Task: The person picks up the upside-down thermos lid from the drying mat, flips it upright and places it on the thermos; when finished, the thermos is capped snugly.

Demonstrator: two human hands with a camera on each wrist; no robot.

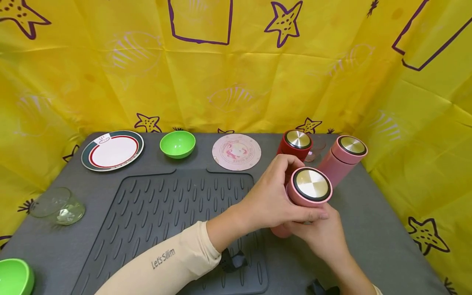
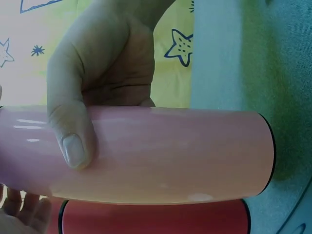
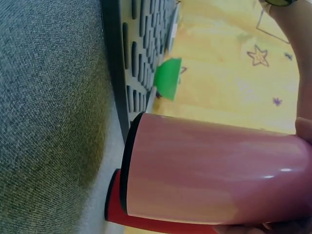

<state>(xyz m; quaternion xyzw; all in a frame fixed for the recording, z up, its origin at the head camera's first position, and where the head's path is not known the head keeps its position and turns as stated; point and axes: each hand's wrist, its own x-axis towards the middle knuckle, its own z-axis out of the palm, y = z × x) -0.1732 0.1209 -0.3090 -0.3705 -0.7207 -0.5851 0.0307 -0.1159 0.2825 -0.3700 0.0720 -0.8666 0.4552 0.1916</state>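
Both hands hold one pink thermos (image 1: 303, 197) with a black-ringed silver lid, at the right of the head view. The left hand (image 1: 271, 200) grips it around the top, just under the lid. Lower down, the right hand (image 1: 322, 233) wraps the body; its thumb lies across the pink wall in the left wrist view. The thermos's black-edged base (image 3: 130, 163) is close over the table in the right wrist view. Just behind stands a red thermos (image 1: 295, 144), partly hidden by the left hand. A second pink thermos (image 1: 342, 159) stands to the right.
A dark ribbed drying mat (image 1: 166, 205) covers the table's middle. Along the back are a plate (image 1: 114, 151), a green bowl (image 1: 178, 144), a round pink mat (image 1: 236, 152) and a clear glass (image 1: 315, 149). Another glass (image 1: 60, 207) and green bowl (image 1: 14, 276) are at left.
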